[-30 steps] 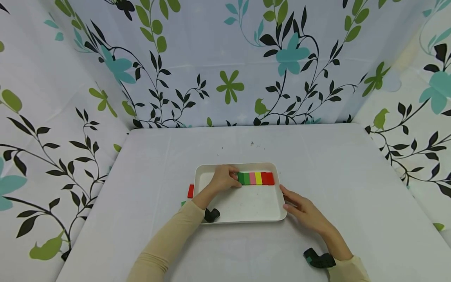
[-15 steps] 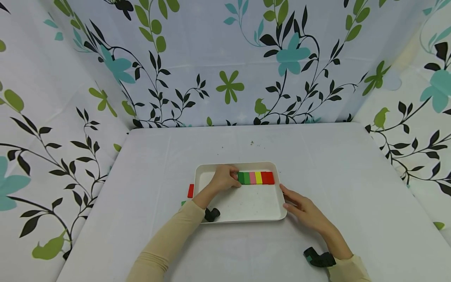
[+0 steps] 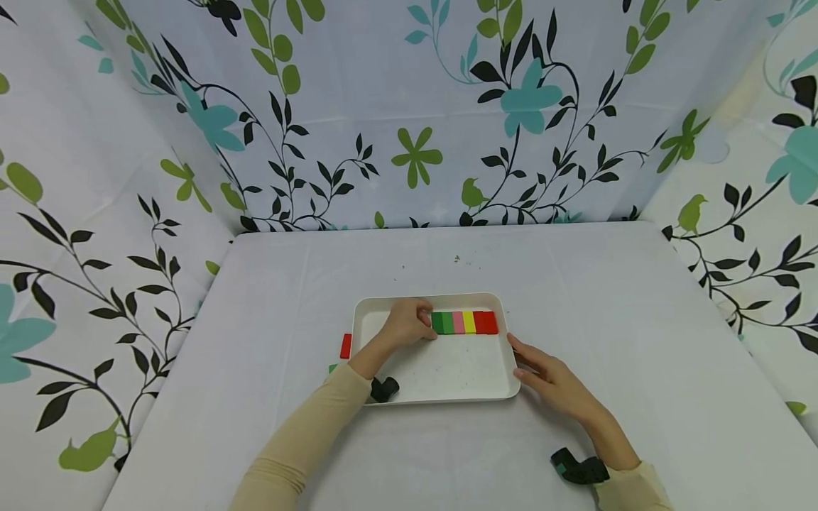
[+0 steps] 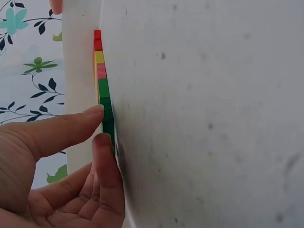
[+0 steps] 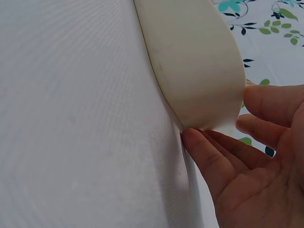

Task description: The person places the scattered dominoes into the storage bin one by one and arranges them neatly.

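Note:
In the head view, a shallow white tray lies on the table. Along its far side runs a row of coloured blocks: red, yellow, pink, green and, at the left end, dark green. My left hand reaches into the tray and pinches the dark green block between thumb and finger. At the tray's right side, my right hand touches the wall with extended fingers; its fingertips meet the outer wall near the table.
Beyond the tray's left edge lie a red block and a green piece, partly hidden by the left sleeve. The white table ends at a patterned curtain. Black wrist mounts sit on both arms.

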### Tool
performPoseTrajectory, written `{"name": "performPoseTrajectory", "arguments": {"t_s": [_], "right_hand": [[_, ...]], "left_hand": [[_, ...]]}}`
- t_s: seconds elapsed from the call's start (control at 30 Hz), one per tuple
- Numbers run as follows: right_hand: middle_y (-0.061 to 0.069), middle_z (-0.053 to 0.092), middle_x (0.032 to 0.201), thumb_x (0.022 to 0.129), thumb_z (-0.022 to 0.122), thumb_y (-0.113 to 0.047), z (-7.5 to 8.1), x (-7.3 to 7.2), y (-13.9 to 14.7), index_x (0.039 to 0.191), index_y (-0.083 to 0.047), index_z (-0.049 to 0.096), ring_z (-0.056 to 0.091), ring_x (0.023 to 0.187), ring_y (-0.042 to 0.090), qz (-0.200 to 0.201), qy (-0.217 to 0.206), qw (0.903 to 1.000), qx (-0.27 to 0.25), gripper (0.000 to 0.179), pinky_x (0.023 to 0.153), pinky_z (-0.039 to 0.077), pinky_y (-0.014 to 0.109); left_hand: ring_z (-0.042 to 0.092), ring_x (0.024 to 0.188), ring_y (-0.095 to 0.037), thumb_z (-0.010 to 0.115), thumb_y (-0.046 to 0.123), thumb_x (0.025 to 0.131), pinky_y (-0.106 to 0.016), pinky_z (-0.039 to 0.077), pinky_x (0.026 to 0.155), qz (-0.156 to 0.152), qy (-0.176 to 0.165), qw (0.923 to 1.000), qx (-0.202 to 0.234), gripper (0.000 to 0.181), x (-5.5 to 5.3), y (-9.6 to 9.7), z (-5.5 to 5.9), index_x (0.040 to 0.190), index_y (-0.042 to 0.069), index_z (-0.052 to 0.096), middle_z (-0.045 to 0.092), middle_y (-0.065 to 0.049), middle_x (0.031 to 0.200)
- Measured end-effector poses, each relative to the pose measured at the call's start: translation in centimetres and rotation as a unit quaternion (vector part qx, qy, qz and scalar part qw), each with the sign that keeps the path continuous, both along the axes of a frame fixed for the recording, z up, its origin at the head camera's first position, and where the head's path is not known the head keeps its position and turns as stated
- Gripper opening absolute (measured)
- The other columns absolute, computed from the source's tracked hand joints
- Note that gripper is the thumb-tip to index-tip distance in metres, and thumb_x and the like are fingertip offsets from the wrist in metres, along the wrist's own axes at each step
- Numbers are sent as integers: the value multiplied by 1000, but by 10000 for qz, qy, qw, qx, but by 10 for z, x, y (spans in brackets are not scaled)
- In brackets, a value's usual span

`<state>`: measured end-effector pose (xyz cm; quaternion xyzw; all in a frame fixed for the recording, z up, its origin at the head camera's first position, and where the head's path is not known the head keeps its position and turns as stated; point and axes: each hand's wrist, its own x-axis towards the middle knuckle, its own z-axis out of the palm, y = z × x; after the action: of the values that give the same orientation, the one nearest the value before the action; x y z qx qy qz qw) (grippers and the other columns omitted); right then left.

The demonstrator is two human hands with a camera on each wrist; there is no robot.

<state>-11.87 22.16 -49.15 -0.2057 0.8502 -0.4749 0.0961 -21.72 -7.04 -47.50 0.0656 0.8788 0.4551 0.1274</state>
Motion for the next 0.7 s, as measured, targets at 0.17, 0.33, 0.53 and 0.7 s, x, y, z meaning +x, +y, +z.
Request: {"name": "performPoseTrajectory", "arguments": {"t_s": [0.17, 0.33, 0.53, 0.7], "right_hand": [[22, 33, 155, 99, 57, -15, -4, 1, -1, 151, -3, 33, 46, 132, 45, 35, -15, 10000, -44, 59, 98, 46, 51], [22, 34, 155, 99, 57, -15, -7, 1, -1, 151, -3, 32, 47, 132, 44, 95, 59, 9999, -60, 59, 100, 48, 42], [23, 35, 154, 99, 57, -13, -9, 0, 1, 151, -2, 32, 48, 131, 44, 139, 172, 9997, -114, 59, 96, 40, 12], [22, 34, 154, 99, 57, -14, -10, 0, 1, 151, -3, 32, 48, 131, 44, 98, 151, 9998, -84, 59, 96, 39, 11]], "left_hand": [[55, 69, -14, 80, 10, 78, -22, 45, 59, 85, 284, 9996, -45, 48, 8, -6, 13, 122, 0, 64, 64, -6, 84], [58, 76, -16, 77, 15, 84, -23, 47, 64, 10, 964, 9944, 441, 39, 21, -26, 49, 119, 4, 67, 67, -9, 90], [60, 82, -15, 75, 10, 85, -21, 50, 71, 167, 1818, 9766, 1137, 41, 41, -74, 96, 124, 4, 64, 65, -16, 101], [60, 89, -17, 75, 10, 85, -20, 49, 77, 416, 1930, 9777, 721, 52, 55, -124, 102, 134, 10, 58, 62, -13, 113]]}}
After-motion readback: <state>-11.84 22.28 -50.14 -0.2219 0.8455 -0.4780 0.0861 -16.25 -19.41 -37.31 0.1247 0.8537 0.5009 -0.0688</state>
